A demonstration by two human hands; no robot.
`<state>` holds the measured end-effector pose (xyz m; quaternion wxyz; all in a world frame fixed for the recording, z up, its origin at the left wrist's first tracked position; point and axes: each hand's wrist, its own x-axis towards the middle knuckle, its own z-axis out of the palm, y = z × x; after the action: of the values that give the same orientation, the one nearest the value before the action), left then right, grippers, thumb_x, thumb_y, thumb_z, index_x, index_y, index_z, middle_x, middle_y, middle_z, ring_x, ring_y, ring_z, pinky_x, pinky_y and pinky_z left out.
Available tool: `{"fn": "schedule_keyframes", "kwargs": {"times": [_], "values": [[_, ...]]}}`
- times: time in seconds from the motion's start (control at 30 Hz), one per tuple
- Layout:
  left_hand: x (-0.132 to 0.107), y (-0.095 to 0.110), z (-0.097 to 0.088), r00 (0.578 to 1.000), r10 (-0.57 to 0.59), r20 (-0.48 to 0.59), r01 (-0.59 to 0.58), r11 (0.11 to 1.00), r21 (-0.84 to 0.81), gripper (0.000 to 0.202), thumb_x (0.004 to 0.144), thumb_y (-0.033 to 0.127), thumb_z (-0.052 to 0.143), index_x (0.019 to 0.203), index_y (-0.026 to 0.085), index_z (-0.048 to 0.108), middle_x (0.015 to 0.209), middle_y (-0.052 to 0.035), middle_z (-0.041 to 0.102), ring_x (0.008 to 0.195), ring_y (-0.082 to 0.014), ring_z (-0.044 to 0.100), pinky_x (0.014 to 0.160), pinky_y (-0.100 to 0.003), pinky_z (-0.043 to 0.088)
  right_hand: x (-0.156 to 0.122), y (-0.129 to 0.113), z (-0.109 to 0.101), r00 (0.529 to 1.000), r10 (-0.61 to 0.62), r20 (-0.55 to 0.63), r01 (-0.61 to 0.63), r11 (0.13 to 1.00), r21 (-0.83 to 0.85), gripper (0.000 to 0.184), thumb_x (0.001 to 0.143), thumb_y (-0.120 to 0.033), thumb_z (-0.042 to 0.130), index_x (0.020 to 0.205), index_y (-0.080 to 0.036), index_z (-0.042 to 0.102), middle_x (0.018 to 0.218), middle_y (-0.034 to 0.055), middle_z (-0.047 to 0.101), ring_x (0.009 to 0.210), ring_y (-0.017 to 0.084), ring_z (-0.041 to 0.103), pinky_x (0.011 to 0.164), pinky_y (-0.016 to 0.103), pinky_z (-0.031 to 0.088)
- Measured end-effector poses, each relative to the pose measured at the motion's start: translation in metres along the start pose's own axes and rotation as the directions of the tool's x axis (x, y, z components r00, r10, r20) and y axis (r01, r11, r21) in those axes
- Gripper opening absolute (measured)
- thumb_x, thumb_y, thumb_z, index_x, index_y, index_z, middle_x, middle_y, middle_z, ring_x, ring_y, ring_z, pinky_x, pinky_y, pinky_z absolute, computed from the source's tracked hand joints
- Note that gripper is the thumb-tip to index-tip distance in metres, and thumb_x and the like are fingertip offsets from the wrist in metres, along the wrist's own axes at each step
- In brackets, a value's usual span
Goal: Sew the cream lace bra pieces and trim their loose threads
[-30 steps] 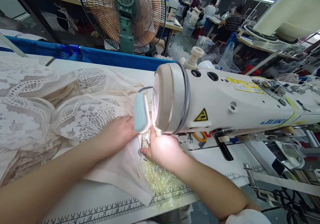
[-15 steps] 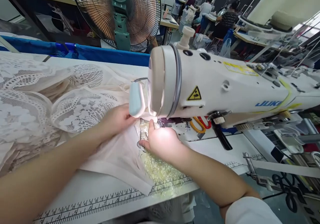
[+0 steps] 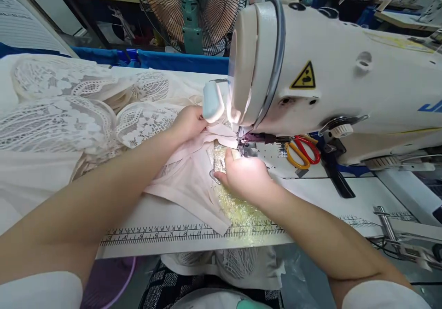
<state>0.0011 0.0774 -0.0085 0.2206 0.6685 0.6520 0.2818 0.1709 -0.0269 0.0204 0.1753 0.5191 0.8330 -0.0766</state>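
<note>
Near the bench's (image 3: 131, 217) front edge, pink fabric (image 3: 186, 180) is touched by the left hand (image 3: 188, 122) (grip unclear), and shiny trim (image 3: 241, 210) is pinched by the right hand (image 3: 248, 175).

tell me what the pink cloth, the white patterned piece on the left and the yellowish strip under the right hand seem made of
Pink cloth: thin woven or knit fabric, matte, folding softly.
White patterned piece: lace, with an open floral mesh you can see through.
Yellowish strip: probably sequined or beaded trim, glossy, glinting in the light; too fine to be sure. The right hand holds it.
</note>
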Motion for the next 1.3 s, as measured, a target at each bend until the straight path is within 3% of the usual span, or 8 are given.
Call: {"fn": "schedule_keyframes", "kwargs": {"times": [0.37, 0.6, 0.73, 0.83, 0.9, 1.03, 1.17, 1.3], "values": [[-0.014, 0.004, -0.007, 0.985, 0.166, -0.046, -0.161, 0.982, 0.093, 0.022, 0.077, 0.020, 0.051, 0.086, 0.021, 0.071, 0.096, -0.0022, 0.067, 0.096, -0.0237, 0.059, 0.088, -0.032, 0.045, 0.001, -0.003, -0.001, 1.000, 0.019, 0.009, -0.019, 0.998, -0.060, 0.073, 0.092, -0.053, 0.030, 0.143, -0.001, 0.022, 0.083, 0.0212, 0.069, 0.063, 0.025, 0.067, 0.053, 0.033, 0.048], [-0.030, 0.011, -0.015, 0.955, 0.294, -0.026, -0.281, 0.934, 0.220, 0.033, 0.083, 0.027, 0.042, 0.102, 0.018, 0.067, 0.115, -0.0053, 0.061, 0.103, -0.0222, 0.057, 0.089, -0.029, 0.044, -0.001, -0.004, -0.006, 0.999, 0.032, 0.000, -0.032, 0.999, 0.035, 0.072, 0.091, -0.053, 0.035, 0.141, -0.002, 0.029, 0.086, 0.0215, 0.068, 0.073, 0.028, 0.068, 0.057, 0.037, 0.050], [-0.062, 0.028, -0.041, 0.944, 0.329, 0.024, -0.312, 0.868, 0.386, 0.041, 0.086, 0.029, 0.037, 0.119, 0.015, 0.057, 0.131, -0.0090, 0.049, 0.111, -0.0225, 0.052, 0.090, -0.029, 0.043, -0.007, -0.002, -0.011, 0.999, 0.034, -0.029, -0.033, 0.999, 0.030, 0.066, 0.090, -0.051, 0.038, 0.137, -0.005, 0.035, 0.093, 0.0206, 0.067, 0.073, 0.029, 0.067, 0.055, 0.038, 0.050], [-0.088, 0.019, -0.077, 0.933, 0.353, 0.068, -0.326, 0.751, 0.575, 0.045, 0.090, 0.034, 0.028, 0.119, 0.015, 0.056, 0.126, -0.0095, 0.053, 0.114, -0.0218, 0.050, 0.092, -0.030, 0.041, -0.024, -0.008, -0.011, 0.991, -0.008, -0.132, 0.017, 0.998, 0.067, 0.052, 0.091, -0.048, 0.041, 0.122, -0.008, 0.050, 0.084, 0.0139, 0.067, 0.070, 0.025, 0.066, 0.053, 0.032, 0.047], [-0.100, 0.001, -0.104, 0.945, 0.313, 0.097, -0.292, 0.668, 0.685, 0.048, 0.091, 0.037, 0.024, 0.120, 0.013, 0.055, 0.127, -0.0111, 0.053, 0.117, -0.0234, 0.047, 0.097, -0.034, 0.038, -0.039, -0.017, -0.006, 0.951, -0.200, -0.235, 0.225, 0.970, 0.087, 0.049, 0.089, -0.054, 0.041, 0.107, -0.011, 0.056, 0.077, 0.0093, 0.064, 0.069, 0.022, 0.063, 0.052, 0.029, 0.046], [-0.115, -0.035, -0.139, 0.973, -0.018, 0.229, -0.178, 0.571, 0.802, 0.063, 0.085, 0.043, 0.043, 0.138, 0.010, 0.033, 0.133, -0.0146, 0.049, 0.118, -0.0282, 0.046, 0.096, -0.038, 0.039, -0.063, -0.039, 0.017, 0.750, -0.589, -0.301, 0.604, 0.795, -0.052, 0.056, 0.076, -0.063, 0.056, 0.098, -0.011, 0.057, 0.084, 0.0105, 0.059, 0.076, 0.022, 0.058, 0.051, 0.028, 0.046], [-0.126, -0.034, -0.132, 0.915, -0.167, 0.368, -0.225, 0.546, 0.807, 0.059, 0.087, 0.035, 0.039, 0.141, 0.014, 0.029, 0.112, -0.0119, 0.063, 0.097, -0.0258, 0.058, 0.079, -0.033, 0.044, -0.078, -0.045, 0.032, 0.780, -0.590, -0.208, 0.590, 0.805, -0.069, 0.035, 0.076, -0.031, 0.067, 0.100, -0.008, 0.054, 0.085, 0.0124, 0.055, 0.073, 0.022, 0.055, 0.051, 0.029, 0.046], [-0.137, -0.018, -0.120, 0.915, -0.203, 0.348, -0.189, 0.545, 0.817, 0.049, 0.087, 0.022, 0.028, 0.132, 0.019, 0.046, 0.114, -0.0122, 0.063, 0.095, -0.0253, 0.060, 0.073, -0.031, 0.044, -0.099, -0.031, 0.033, 0.810, -0.569, -0.144, 0.568, 0.821, -0.047, 0.029, 0.068, -0.008, 0.064, 0.095, -0.008, 0.054, 0.085, 0.0128, 0.054, 0.073, 0.021, 0.055, 0.052, 0.029, 0.045]]}}
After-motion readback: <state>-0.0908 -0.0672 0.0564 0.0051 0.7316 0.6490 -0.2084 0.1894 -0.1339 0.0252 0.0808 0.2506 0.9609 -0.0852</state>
